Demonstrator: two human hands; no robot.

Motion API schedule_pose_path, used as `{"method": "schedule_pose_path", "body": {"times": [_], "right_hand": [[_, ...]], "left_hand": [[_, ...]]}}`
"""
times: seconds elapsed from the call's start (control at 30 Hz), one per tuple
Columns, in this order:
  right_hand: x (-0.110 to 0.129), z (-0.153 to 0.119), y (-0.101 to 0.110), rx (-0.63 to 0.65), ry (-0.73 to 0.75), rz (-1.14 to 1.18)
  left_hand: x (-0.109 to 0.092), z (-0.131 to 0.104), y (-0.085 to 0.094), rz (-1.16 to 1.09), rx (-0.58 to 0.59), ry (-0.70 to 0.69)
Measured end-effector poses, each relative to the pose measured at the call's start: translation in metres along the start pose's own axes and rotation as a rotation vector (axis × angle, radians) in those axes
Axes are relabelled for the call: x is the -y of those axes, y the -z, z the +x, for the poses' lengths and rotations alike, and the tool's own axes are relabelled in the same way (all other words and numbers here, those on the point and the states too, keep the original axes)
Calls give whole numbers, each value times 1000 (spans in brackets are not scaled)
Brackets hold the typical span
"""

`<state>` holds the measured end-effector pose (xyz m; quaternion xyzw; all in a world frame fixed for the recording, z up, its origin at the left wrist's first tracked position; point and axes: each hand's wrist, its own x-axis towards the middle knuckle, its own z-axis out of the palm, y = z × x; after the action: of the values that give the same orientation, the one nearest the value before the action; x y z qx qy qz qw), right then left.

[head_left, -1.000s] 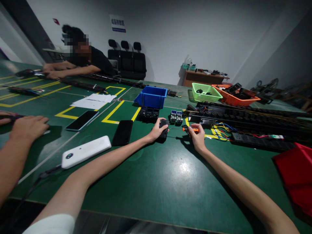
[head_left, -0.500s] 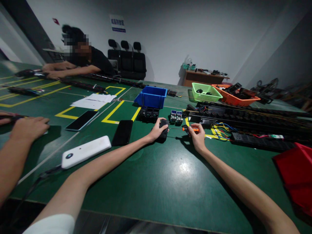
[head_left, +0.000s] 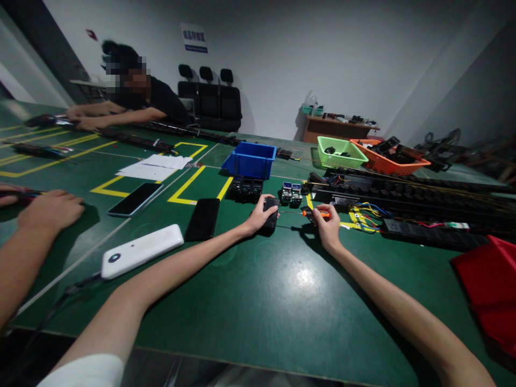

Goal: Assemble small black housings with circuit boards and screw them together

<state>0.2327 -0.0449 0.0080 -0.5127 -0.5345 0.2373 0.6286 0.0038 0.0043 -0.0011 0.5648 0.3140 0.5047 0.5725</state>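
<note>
On the green table, my left hand (head_left: 259, 215) is closed around a small black box-shaped part (head_left: 271, 221). My right hand (head_left: 327, 223) grips the orange and black handle of a screwdriver (head_left: 313, 214), its thin shaft pointing left at the black part. Whether the tip touches the part is too small to tell. Just beyond my hands stand two small modules with blue tops (head_left: 291, 193). A group of black modules (head_left: 245, 188) sits beside the blue bin (head_left: 253, 159).
Left of my arm lie a black phone (head_left: 202, 219), a white corded device (head_left: 143, 250) and another phone (head_left: 135, 199). Long black assemblies with wires (head_left: 403, 207) stretch rightward, near green (head_left: 342, 155) and orange baskets (head_left: 391, 161) and a red bin (head_left: 489, 290). A co-worker's hand (head_left: 52, 210) is at left; another person (head_left: 141, 99) leans over the far side.
Both my hands stay in nearly the same place, still holding the black part and the screwdriver. The co-worker's hand at the left edge has shifted slightly.
</note>
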Motion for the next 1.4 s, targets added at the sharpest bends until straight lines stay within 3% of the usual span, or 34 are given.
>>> {"method": "schedule_pose_path", "body": {"times": [1.4], "right_hand": [[3,-2,-1,66,-1,18]], "left_hand": [[0,-1,0,1,8,-3]]}}
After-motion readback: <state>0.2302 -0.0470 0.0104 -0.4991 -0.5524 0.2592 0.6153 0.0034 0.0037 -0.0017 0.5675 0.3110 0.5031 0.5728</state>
